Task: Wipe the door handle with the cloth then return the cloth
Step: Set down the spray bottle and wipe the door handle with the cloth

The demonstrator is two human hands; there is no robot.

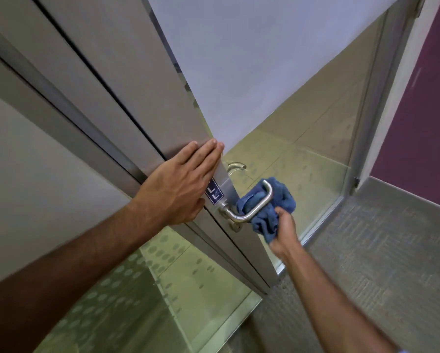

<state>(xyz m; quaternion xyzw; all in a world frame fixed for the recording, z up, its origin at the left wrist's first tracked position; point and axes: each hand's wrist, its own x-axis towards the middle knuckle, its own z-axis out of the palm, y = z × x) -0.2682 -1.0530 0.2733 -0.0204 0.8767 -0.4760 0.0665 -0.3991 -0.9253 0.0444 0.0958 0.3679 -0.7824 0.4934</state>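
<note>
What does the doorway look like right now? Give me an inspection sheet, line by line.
Surface: grey metal door edge, door standing open; glass panel with a dotted film below.
Job's things: steel door handle with the blue cloth bunched behind and around it.
Clutter: nothing seen.
Grips: left hand flat and open against the door edge, steadying it; right hand pinching the cloth from below.
Cables: nothing seen.
Surroundings: small blue sticker beside the handle, second handle on the far side, grey carpet, purple wall.
</note>
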